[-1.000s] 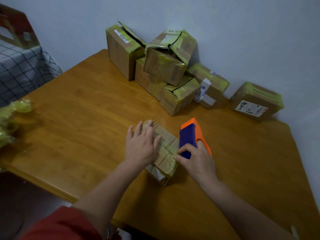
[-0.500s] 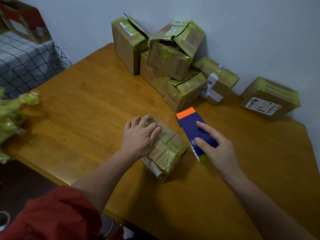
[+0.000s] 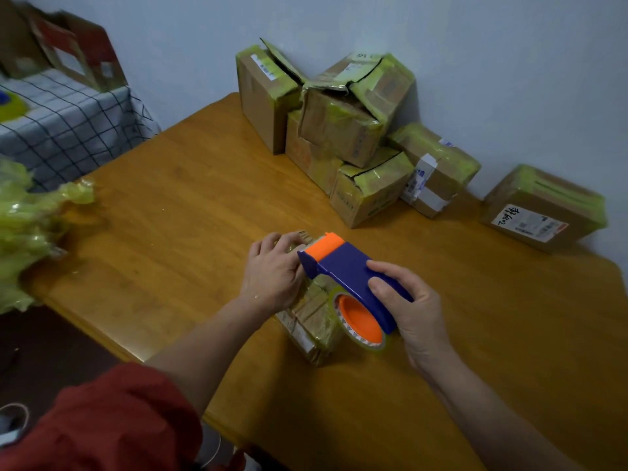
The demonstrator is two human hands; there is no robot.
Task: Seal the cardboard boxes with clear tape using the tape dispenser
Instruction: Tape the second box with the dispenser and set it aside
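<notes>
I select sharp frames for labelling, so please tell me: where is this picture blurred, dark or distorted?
Head view: light dim and even, soft shadows beside the boxes; top left corner smeared by motion; left hand, right hand and dispenser fairly sharp; wide lens stretches the edges; no strong glare.

View: head-worn, wide-angle.
Facing: forward and down over the desk (image 3: 176, 215).
Nearness: close above left hand (image 3: 276, 271) and right hand (image 3: 416, 309).
</notes>
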